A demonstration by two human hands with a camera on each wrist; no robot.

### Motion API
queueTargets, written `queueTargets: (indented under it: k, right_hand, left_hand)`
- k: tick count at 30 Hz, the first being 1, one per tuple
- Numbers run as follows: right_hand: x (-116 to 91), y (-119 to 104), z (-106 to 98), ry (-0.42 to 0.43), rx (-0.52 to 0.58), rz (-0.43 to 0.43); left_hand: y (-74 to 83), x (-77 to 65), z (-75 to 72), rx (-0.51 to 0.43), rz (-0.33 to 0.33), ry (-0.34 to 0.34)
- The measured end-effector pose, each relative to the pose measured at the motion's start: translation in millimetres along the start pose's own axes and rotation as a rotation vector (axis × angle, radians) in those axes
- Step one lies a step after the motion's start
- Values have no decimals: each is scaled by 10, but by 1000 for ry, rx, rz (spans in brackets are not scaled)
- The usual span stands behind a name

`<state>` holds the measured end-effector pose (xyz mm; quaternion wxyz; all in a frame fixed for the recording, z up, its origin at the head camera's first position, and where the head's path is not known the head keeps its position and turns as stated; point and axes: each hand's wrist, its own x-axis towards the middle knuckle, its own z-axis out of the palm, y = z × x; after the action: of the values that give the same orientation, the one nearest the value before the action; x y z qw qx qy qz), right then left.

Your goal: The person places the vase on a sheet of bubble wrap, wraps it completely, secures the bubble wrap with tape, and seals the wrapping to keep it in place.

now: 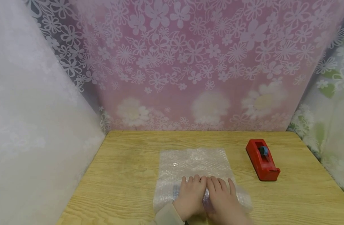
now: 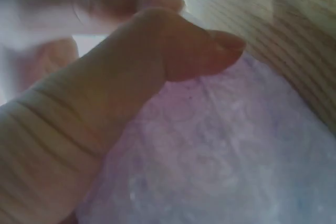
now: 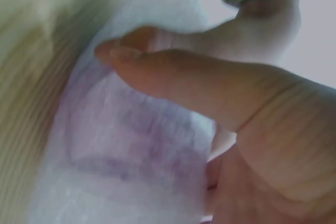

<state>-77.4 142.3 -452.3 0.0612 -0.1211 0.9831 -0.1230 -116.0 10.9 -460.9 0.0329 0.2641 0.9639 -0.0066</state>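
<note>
A sheet of clear bubble wrap (image 1: 194, 162) lies on the wooden table (image 1: 127, 175), and its near end is rolled over a purple and blue object (image 1: 176, 190) that shows only dimly through the wrap. My left hand (image 1: 190, 193) and right hand (image 1: 222, 195) sit side by side on this roll, fingers laid over its top. In the left wrist view my left thumb (image 2: 173, 51) presses the near side of the wrapped bundle (image 2: 220, 156). The right wrist view shows my right thumb (image 3: 184, 77) lying against the same purple bundle (image 3: 121, 145).
A red tape dispenser (image 1: 262, 160) stands on the table to the right of the wrap. Flowered curtains close in the back and both sides. Bare wood shows left of the wrap and behind it.
</note>
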Motion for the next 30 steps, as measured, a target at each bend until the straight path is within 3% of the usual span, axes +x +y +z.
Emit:
queueTargets:
  k: [4, 12, 16, 30]
  right_hand:
    - [-102, -51, 41, 34, -28, 13]
    - [-125, -96, 245, 277, -104, -11]
    - [-72, -79, 306, 342, -118, -15]
    - [-2, -53, 252, 252, -81, 4]
  left_hand:
    - [-1, 25, -1, -10, 7, -8]
    - [-24, 94, -5, 8, 59, -34]
    - [-26, 125, -14, 8, 67, -46]
    - [-17, 145, -40, 5, 43, -74]
